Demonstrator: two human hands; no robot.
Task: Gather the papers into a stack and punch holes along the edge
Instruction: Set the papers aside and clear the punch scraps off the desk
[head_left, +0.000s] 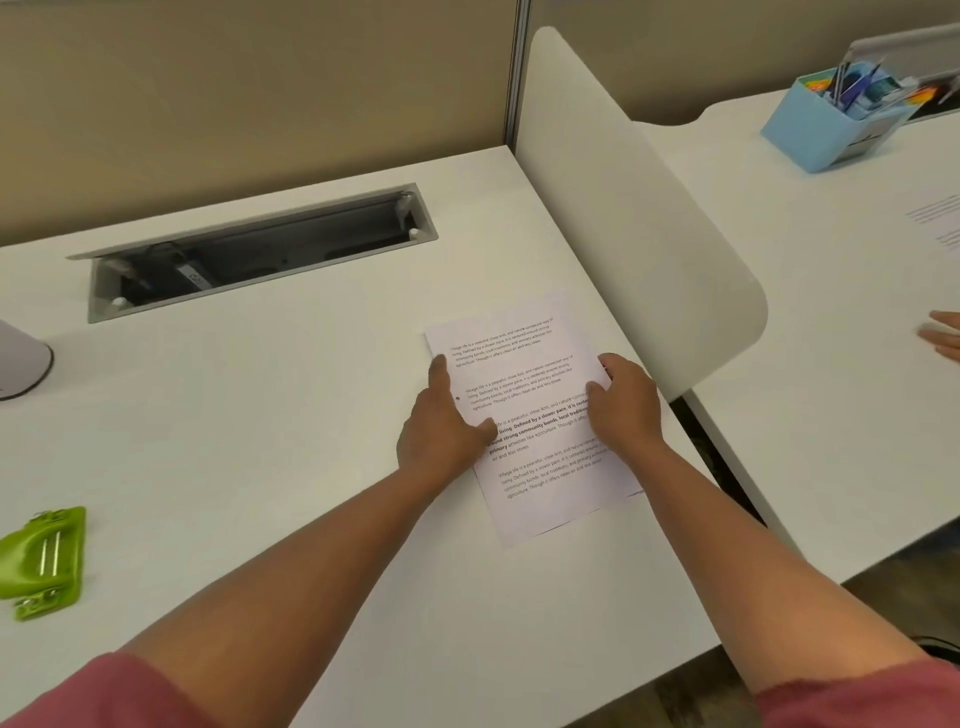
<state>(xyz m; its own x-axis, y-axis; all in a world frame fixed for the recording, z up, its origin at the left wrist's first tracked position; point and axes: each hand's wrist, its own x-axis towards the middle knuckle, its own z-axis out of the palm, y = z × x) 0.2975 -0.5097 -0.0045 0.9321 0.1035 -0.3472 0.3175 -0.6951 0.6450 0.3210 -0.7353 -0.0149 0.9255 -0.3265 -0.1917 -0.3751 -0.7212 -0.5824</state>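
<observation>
Head view: papers (535, 415) stacked at desk (260, 415) right edge, long axis running away, tilted slightly left. My left hand (441, 426) flat against left edge, right hand (623, 400) curled gripping right edge.

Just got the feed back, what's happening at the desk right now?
A person has both hands on a stack of printed papers lying flat on the white desk. The left hand presses along the stack's left edge with fingers straight; the right hand curls over its right edge, squaring it up. The green hole punch sits untouched at the desk's far left, so no punching yet. Another person's hand shows at the neighbouring desk.
</observation>
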